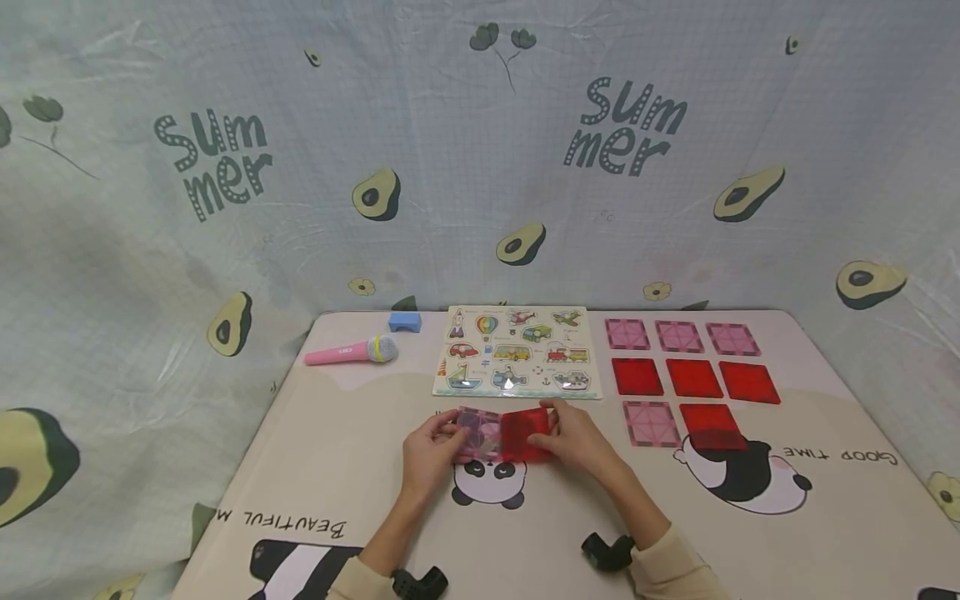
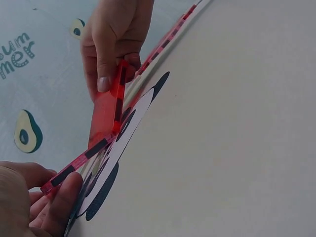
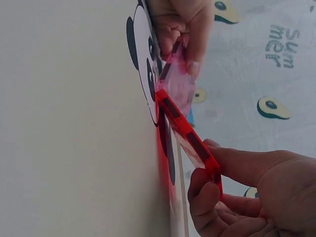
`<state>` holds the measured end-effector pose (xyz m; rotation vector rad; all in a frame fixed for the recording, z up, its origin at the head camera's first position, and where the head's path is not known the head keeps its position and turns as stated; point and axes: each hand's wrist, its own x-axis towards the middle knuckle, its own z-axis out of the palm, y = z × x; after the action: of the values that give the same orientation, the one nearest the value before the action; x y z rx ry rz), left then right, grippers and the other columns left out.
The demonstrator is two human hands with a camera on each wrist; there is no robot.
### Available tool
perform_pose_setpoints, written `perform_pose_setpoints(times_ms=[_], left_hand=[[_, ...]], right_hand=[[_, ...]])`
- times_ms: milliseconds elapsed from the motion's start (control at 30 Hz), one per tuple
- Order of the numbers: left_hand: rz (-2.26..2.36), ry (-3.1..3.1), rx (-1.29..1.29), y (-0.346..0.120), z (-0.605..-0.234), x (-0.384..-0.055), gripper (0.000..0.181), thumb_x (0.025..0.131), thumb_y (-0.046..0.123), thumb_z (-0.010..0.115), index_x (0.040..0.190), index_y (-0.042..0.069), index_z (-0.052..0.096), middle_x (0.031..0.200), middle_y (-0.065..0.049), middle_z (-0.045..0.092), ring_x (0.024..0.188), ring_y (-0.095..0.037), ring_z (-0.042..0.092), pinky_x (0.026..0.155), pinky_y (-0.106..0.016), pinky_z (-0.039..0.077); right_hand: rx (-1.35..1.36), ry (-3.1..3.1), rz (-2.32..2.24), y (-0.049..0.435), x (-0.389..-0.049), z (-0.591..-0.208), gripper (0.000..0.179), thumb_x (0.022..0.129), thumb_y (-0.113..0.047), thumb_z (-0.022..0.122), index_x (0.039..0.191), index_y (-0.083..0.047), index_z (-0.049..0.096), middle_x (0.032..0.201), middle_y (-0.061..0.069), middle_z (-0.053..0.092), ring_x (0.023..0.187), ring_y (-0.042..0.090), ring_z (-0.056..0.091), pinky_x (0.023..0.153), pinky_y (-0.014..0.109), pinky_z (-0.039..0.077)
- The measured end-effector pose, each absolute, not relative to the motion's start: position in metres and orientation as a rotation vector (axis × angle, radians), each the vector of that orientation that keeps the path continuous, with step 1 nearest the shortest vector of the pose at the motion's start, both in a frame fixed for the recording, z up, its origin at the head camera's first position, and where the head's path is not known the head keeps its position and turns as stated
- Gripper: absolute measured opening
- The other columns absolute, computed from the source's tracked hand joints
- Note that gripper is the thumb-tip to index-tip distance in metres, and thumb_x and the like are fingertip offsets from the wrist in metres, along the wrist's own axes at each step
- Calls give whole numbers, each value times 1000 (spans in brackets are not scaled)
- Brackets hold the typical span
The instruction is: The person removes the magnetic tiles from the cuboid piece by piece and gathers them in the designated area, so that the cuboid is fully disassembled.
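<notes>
My left hand [image 1: 431, 454] pinches a clear pink magnetic tile [image 1: 483, 433] by its outer edge. A red magnetic tile [image 1: 522, 435] is held between the thumb and fingers of my right hand [image 1: 581, 437]. The inner edges of the two tiles meet close over the panda face [image 1: 491, 482] printed on the table cover. From the left wrist view, the pink tile [image 2: 74, 165] and red tile [image 2: 104, 116] form a shallow V, their outer edges tilted up. The right wrist view shows the same meeting edge, with dark magnet strips along the sides of the red tile [image 3: 190, 136].
To the right lie rows of pink tiles [image 1: 678, 337] and red tiles [image 1: 693, 378], flat on the table. Behind the hands is a vehicle picture puzzle board [image 1: 517, 352]. A pink toy microphone [image 1: 341, 353] and a blue block [image 1: 405, 322] lie at the back left.
</notes>
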<state>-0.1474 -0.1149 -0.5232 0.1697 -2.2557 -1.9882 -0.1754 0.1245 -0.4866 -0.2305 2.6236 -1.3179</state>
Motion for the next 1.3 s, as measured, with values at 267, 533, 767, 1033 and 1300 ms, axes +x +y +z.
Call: perform_pose_setpoints(times_ms=[267, 533, 767, 1033, 1300], left_hand=[[-1975, -2264, 160, -114, -522, -146, 41, 89, 5, 71, 129, -4, 63, 99, -22, 71, 75, -25, 74, 60, -29, 62], [-1960, -2275, 181, -113, -524, -146, 41, 90, 5, 71, 130, -3, 63, 99, -19, 71, 80, -28, 75, 61, -30, 62], [-2007, -2283, 171, -114, -519, -146, 41, 91, 5, 68, 131, -1, 61, 103, -22, 70, 80, -26, 76, 63, -29, 63], [-1873, -2391, 188, -115, -517, -146, 39, 93, 11, 67, 131, 4, 62, 103, -17, 74, 83, -20, 75, 65, -24, 62], [-2011, -2337, 172, -113, -516, -147, 47, 91, 1, 60, 138, 5, 57, 100, -21, 65, 69, -15, 69, 61, -31, 63]], right_hand=[[-260, 2648, -1326, 124, -174, -479, 62, 83, -13, 80, 138, -3, 53, 91, 5, 62, 76, 15, 56, 67, 23, 57], [-241, 2703, -1307, 133, -173, -472, 61, 84, -11, 78, 138, -1, 52, 93, 7, 64, 76, 15, 56, 66, 22, 55], [-198, 2769, -1313, 153, -171, -463, 54, 88, -14, 75, 137, 0, 54, 99, 11, 67, 77, 16, 57, 65, 20, 55], [-148, 2783, -1404, 183, -168, -451, 46, 94, -18, 69, 133, 2, 54, 110, 16, 65, 88, 20, 58, 66, 16, 54], [-100, 2886, -1394, 210, -163, -441, 48, 98, -29, 64, 132, 2, 55, 112, 19, 64, 93, 26, 60, 67, 14, 53]])
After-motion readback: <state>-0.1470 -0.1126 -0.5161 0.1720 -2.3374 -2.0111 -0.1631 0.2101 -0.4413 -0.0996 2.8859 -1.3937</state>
